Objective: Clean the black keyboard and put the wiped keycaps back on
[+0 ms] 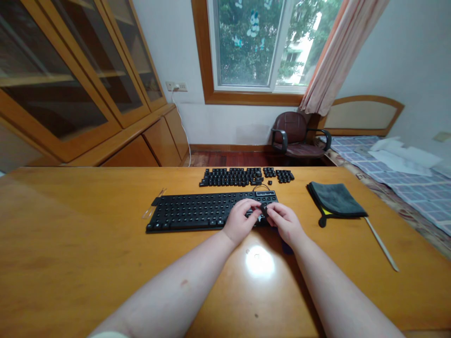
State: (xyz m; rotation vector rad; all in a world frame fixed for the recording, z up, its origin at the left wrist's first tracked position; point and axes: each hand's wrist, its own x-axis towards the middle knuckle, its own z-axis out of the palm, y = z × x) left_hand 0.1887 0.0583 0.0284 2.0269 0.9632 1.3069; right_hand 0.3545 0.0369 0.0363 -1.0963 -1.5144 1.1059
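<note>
A black keyboard (190, 211) lies on the wooden table, with most of its keycaps off and a few still on along its front row. Over its right end, my left hand (241, 219) and my right hand (286, 224) meet, fingers pinched around a small black keycap (264, 209). Something small and whitish shows just below the keycap; I cannot make out what it is. Behind the keyboard, many loose keycaps (229, 177) are laid out in rows, and a single keycap (270, 182) sits a little apart. My right wrist partly covers a dark blue object (287, 248).
A folded dark grey cloth (334, 199) lies at the right on a black and yellow item, with a pale flat strip (382, 244) beside it. Thin clear pieces (154, 204) touch the keyboard's left end. Beyond the table stand a chair (296, 134) and a bed (401, 164).
</note>
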